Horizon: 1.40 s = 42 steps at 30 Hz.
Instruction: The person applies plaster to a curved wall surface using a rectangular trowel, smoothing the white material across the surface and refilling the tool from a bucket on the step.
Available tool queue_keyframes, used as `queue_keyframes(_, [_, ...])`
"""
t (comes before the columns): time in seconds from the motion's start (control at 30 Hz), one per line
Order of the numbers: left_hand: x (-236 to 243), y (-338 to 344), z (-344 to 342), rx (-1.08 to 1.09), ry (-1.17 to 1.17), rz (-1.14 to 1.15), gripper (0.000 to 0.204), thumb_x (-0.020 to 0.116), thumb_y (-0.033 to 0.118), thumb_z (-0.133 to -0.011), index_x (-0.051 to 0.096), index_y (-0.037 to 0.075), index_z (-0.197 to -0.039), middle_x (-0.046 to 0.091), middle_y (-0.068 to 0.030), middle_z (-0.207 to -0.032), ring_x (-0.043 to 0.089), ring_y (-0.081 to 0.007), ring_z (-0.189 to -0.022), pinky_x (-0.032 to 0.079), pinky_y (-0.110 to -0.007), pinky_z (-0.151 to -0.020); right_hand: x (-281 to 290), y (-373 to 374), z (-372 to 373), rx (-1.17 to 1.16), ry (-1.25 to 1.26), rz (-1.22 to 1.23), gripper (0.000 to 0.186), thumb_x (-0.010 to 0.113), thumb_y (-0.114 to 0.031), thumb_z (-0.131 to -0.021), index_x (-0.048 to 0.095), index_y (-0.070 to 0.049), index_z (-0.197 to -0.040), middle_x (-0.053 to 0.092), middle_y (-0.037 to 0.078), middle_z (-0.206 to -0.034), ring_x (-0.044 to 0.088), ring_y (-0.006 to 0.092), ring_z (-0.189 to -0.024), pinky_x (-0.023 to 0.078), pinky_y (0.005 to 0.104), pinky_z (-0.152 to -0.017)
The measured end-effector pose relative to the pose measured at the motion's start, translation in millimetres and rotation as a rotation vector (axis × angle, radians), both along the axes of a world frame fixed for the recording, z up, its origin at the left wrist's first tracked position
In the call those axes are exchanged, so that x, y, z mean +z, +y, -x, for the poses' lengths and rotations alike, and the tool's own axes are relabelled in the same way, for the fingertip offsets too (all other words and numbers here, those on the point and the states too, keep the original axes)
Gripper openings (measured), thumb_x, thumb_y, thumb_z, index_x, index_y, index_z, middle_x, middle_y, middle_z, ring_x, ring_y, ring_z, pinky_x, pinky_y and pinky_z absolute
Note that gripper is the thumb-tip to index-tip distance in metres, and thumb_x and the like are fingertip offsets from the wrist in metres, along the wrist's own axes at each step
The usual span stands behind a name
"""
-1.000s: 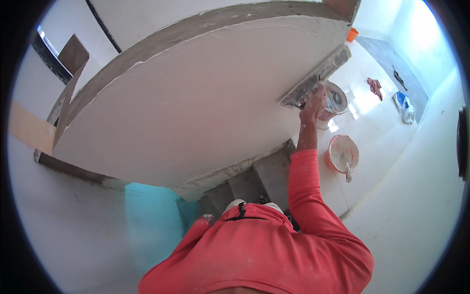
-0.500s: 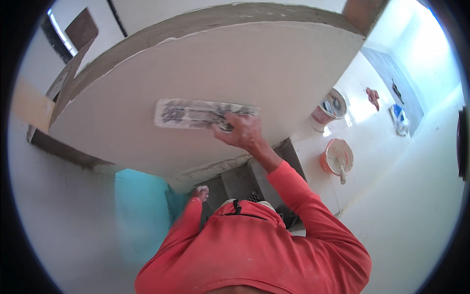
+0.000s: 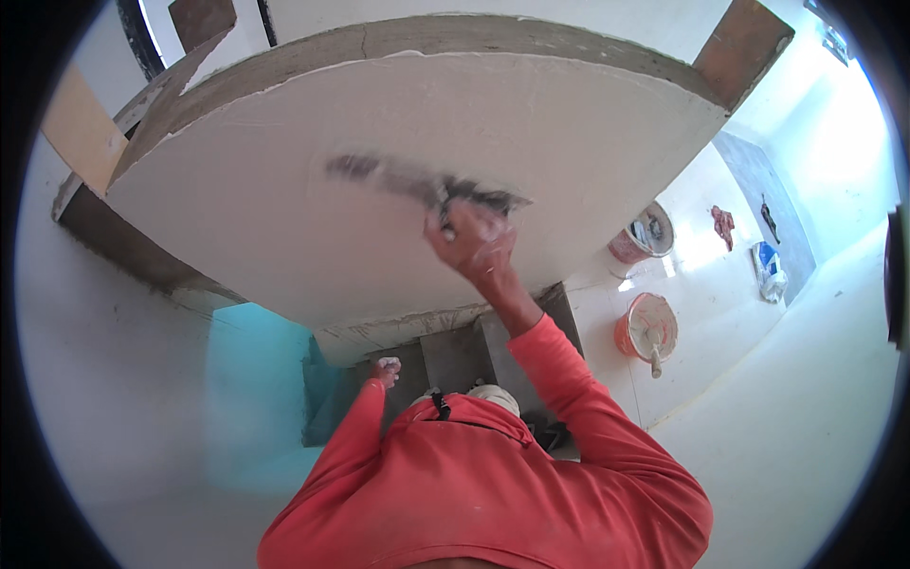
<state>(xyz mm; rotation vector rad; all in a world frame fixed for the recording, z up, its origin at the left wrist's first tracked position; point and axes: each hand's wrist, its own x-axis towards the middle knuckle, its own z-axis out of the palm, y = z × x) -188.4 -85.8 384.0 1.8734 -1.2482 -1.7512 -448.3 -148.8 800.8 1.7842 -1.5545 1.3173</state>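
Observation:
My right hand [image 3: 471, 239] is closed around the handle of a plastering trowel [image 3: 406, 180], its long blade smeared by motion. The blade lies against a pale, freshly coated wall panel [image 3: 275, 237] and now shows narrow, tilted up at its left end. White plaster coats the fingers and knuckles of this hand. Low on the left, my left hand [image 3: 386, 370] hangs near the steps with its fingers curled in and whitened. Whatever may be inside that fist is hidden.
Grey steps [image 3: 455, 356] run below the wall. On the pale floor to the right stand an orange bucket [image 3: 621, 334] with a handled tool in it and another bucket [image 3: 627, 248] holding tools. Beyond lie a reddish cloth [image 3: 723, 228] and a blue-white bag [image 3: 770, 272].
The trowel has moved slightly upward on the wall and turned from showing its broad back to a narrow, tilted edge. My left hand stays low. The whole view has shifted a little.

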Motion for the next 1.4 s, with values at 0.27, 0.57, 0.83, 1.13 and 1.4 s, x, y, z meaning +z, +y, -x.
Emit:
queue_keyframes(0.27, [-42.7, 42.3, -92.5, -0.304, 0.012, -0.077, 0.013, 0.047, 0.018, -0.083, 0.053, 0.014, -0.072, 0.051, 0.0015, -0.063, 0.051, -0.0107, -0.055, 0.042, -0.029, -0.047, 51.6, 8.2, 112.6, -0.276, -0.692, 0.201, 0.037, 0.058, -0.036, -0.082, 0.062, 0.000, -0.082, 0.055, 0.011, -0.055, 0.054, 0.0222, -0.048, 0.041, 0.0332, -0.047])
queue_keyframes(0.57, [-43.1, 101.4, -127.7, -0.658, -0.251, 0.085, 0.015, 0.047, 0.021, -0.082, 0.053, 0.014, -0.069, 0.052, 0.0004, -0.064, 0.054, -0.0128, -0.058, 0.044, -0.030, -0.051, -34.9, 26.3, 250.2, 0.007, -1.727, 0.446, 0.030, 0.057, -0.032, -0.083, 0.042, -0.013, -0.065, 0.035, -0.004, -0.051, 0.034, 0.0091, -0.039, 0.028, 0.0253, -0.036])
queue_keyframes(0.83, [-39.3, 65.4, -113.7, -0.713, -0.157, 0.249, 0.017, 0.044, 0.021, -0.082, 0.055, 0.015, -0.070, 0.053, 0.0000, -0.063, 0.055, -0.0130, -0.057, 0.044, -0.028, -0.050, -3.6, 12.6, 178.9, 0.023, -0.998, 0.095, 0.034, 0.060, -0.037, -0.081, 0.061, -0.004, -0.074, 0.049, 0.000, -0.053, 0.048, 0.0117, -0.044, 0.041, 0.0274, -0.043])
queue_keyframes(1.13, [9.9, 5.3, -35.9, -0.108, -0.003, -0.215, 0.028, 0.061, 0.025, -0.082, 0.052, 0.015, -0.106, 0.056, -0.0001, -0.091, 0.055, -0.0137, -0.071, 0.046, -0.031, -0.057, -105.8, 25.3, 57.1, 0.094, -0.044, -0.386, 0.033, 0.067, -0.043, -0.065, 0.059, -0.011, -0.060, 0.056, 0.009, -0.050, 0.057, 0.0272, -0.047, 0.046, 0.0371, -0.046])
queue_keyframes(1.4, [20.4, 51.6, -75.4, -0.234, -0.003, -0.312, 0.009, 0.054, 0.021, -0.084, 0.053, 0.018, -0.076, 0.050, 0.0072, -0.069, 0.051, -0.0086, -0.060, 0.038, -0.027, -0.047, -115.3, 10.1, 93.5, -0.160, -0.771, -0.193, 0.026, 0.065, -0.036, -0.073, 0.067, -0.010, -0.078, 0.059, 0.011, -0.059, 0.056, 0.0231, -0.046, 0.044, 0.0336, -0.044])
